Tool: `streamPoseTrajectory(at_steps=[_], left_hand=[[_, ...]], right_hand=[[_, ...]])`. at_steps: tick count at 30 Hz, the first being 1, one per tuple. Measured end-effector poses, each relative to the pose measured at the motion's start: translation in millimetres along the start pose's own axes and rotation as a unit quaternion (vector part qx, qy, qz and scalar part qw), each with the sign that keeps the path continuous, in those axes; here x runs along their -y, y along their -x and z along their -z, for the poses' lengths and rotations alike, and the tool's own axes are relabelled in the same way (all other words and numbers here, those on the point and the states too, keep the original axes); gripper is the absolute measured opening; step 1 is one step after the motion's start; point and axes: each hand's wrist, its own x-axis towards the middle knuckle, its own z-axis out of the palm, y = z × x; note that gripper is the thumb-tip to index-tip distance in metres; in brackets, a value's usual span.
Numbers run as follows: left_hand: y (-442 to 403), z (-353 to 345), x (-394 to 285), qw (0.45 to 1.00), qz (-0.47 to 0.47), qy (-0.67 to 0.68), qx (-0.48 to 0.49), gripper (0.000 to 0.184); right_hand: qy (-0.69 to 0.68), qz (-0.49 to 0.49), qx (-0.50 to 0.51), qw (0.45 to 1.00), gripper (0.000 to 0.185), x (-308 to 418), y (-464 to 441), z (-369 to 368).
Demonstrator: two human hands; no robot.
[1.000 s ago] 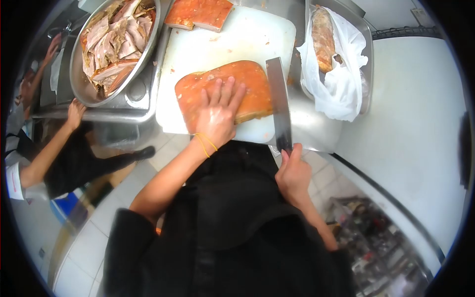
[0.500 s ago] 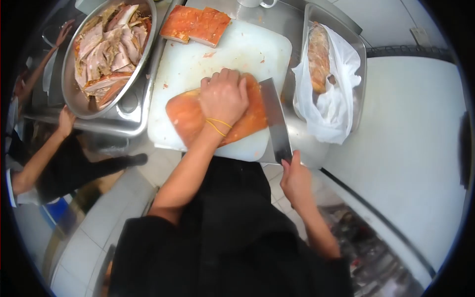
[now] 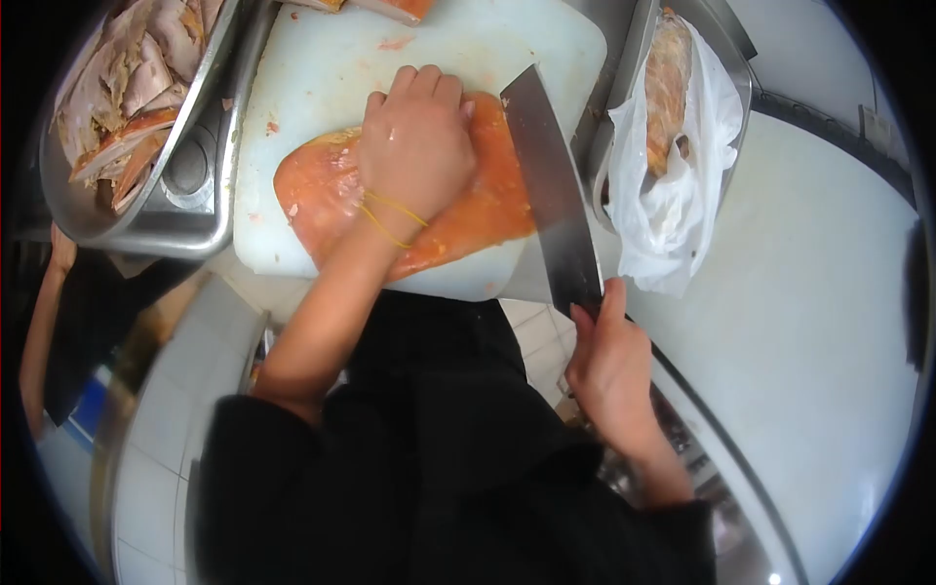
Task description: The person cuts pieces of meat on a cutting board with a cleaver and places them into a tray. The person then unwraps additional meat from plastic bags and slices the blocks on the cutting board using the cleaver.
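Note:
A slab of orange-brown skinned roast meat [image 3: 497, 205] lies skin up on the white cutting board [image 3: 458, 44]. My left hand [image 3: 417, 141], with a yellow band at the wrist, presses down on it, fingers curled over its far side. In my right hand [image 3: 614, 366] is the handle of a wide-bladed cleaver [image 3: 551, 180]. Its blade stands at the slab's right end, touching it or very near. Further cut pieces of the meat [image 3: 402, 8] show at the board's far edge, partly out of view.
On the left, an oval steel dish [image 3: 192, 107] of sliced meat rests on a steel tray [image 3: 219, 195]. Another person's hand [image 3: 61, 249] is by the dish. At right, a steel pan [image 3: 741, 83] holds a meat piece [image 3: 667, 93] in a white plastic bag [image 3: 717, 146], beside a pale surface [image 3: 809, 292].
The view has shifted closer to the board, putting more of the dish and far meat pieces out of frame. The cleaver's blade is turned to show more of its broad side. My left hand stays on the slab.

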Motion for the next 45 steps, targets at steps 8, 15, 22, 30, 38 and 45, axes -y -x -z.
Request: streamPoseTrajectory(at_steps=[8, 15, 22, 30, 38, 45], left_hand=[[3, 1, -8, 1.0, -0.025, 0.007, -0.005, 0.005], [-2, -2, -19, 0.994, -0.092, -0.023, -0.06, 0.005], [-19, -3, -6, 0.993, -0.112, -0.034, -0.022, 0.004], [-26, -3, 4, 0.994, -0.102, 0.003, 0.028, 0.006], [-29, 2, 9, 0.993, -0.089, 0.016, 0.07, 0.017], [-31, -1, 4, 0.993, -0.074, -0.071, 0.066, 0.022]], right_hand=[[-0.01, -0.014, -0.035, 0.999, 0.021, -30, -18, -41], [-0.11, 0.075, -0.156, 0.979, 0.025, -64, -33, -91], [-0.118, 0.039, -0.109, 0.986, 0.027, -32, -33, -50], [-0.06, 0.04, -0.062, 0.995, 0.029, -5, -62, -14], [-0.047, 0.006, -0.038, 0.998, 0.024, 20, -90, 3], [-0.047, 0.039, -0.034, 0.998, 0.024, 18, -81, 18]])
